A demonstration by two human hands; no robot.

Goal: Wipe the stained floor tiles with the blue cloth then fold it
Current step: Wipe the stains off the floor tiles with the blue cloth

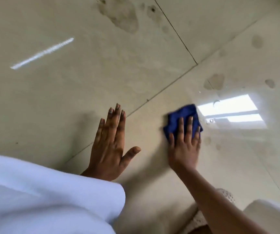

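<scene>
A small dark blue cloth lies bunched on the beige floor tiles, right of centre. My right hand presses flat on its near part, fingers spread over it. Flat on the tile to its left rests my left hand, fingers apart, holding nothing. Grey-brown stains mark the tiles: a large blotch at the top, a patch just beyond the cloth, and smaller spots to the right.
Dark grout lines cross the floor and meet above the cloth. A bright window reflection shines right of the cloth. My white garment fills the lower left. A pale object sits at the bottom right corner.
</scene>
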